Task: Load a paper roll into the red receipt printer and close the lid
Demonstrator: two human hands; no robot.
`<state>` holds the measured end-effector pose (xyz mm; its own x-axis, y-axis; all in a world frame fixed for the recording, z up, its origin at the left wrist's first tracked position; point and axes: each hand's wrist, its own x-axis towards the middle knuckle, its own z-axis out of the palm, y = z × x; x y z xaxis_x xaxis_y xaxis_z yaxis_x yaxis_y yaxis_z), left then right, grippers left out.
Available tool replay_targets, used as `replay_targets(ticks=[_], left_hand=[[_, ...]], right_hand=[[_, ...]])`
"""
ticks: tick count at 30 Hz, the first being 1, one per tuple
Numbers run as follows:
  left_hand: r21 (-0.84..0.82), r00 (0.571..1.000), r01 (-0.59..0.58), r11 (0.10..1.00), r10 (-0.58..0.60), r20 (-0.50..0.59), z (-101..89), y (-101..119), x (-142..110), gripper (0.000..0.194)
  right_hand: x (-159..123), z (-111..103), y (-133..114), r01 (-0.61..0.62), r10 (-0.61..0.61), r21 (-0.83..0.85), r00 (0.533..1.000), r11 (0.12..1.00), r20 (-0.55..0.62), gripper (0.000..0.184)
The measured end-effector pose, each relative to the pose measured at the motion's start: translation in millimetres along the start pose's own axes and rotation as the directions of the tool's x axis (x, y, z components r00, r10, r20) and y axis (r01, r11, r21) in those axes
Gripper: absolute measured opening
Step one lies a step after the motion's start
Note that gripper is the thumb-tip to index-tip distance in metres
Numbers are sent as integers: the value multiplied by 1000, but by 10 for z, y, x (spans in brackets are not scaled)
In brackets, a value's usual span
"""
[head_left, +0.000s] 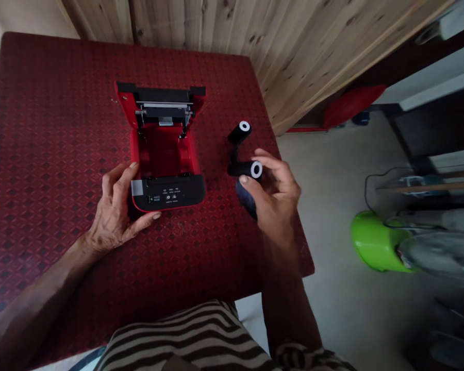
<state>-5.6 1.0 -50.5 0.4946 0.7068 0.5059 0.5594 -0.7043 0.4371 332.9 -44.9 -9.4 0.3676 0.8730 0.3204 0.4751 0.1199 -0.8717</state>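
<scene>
A small red-and-black label printer (168, 193) stands on the table with its lid (164, 98) raised and its red inner bay in sight. My left hand (116, 206) grips its front left corner, thumb along the front and fingers at the side. Right of the printer, my right hand (276, 190) pinches the end of a black ribbon roll (242, 169) with a white core. A second black roll (239, 133) with a white core stands tilted just behind, and dark film seems to link the two. Below them lies a dark rounded thing (246, 198), partly hidden by my right hand.
The red patterned table (62, 103) meets a wooden plank wall (201, 26) at the back. Its right edge runs close beside my right hand. On the floor to the right are a bright green bucket (371, 242), cables and blurred clutter.
</scene>
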Motion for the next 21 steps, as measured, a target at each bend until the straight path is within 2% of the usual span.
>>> replay_targets(ticks=[2,4,7,9,11,14,17,19,21], left_hand=[[-16,1000,18,1000,-18,1,2,1,-3,109],[-25,999,32,999,-32,7,4,5,-4,106],[-46,999,32,998,-32,1,4,17,-3,102],[-56,999,35,998,-35,-5,0,27,-1,102],[-46,999,37,998,-37,1,-5,38,2,101],[-28,999,25,999,-25,20,-6,52,0,102],[-48,999,34,998,-33,26,4,61,-11,100],[-73,999,41,996,-39,22,13,63,-20,100],[-94,999,43,995,-41,19,20,62,-27,100]], right_hand=[[-16,-44,-209,-107,85,172,988,979,129,36],[-5,-64,-400,-203,120,267,947,942,297,37],[54,-41,-606,-276,95,304,862,912,498,41],[126,0,-711,-253,59,270,822,929,567,43],[226,55,-824,-142,5,186,808,972,588,42],[401,186,-1024,190,-152,-3,792,982,592,37],[534,411,-1195,513,-274,-190,693,837,667,27],[581,601,-1252,635,-257,-279,619,721,742,21],[606,788,-1266,701,-193,-342,564,626,803,22]])
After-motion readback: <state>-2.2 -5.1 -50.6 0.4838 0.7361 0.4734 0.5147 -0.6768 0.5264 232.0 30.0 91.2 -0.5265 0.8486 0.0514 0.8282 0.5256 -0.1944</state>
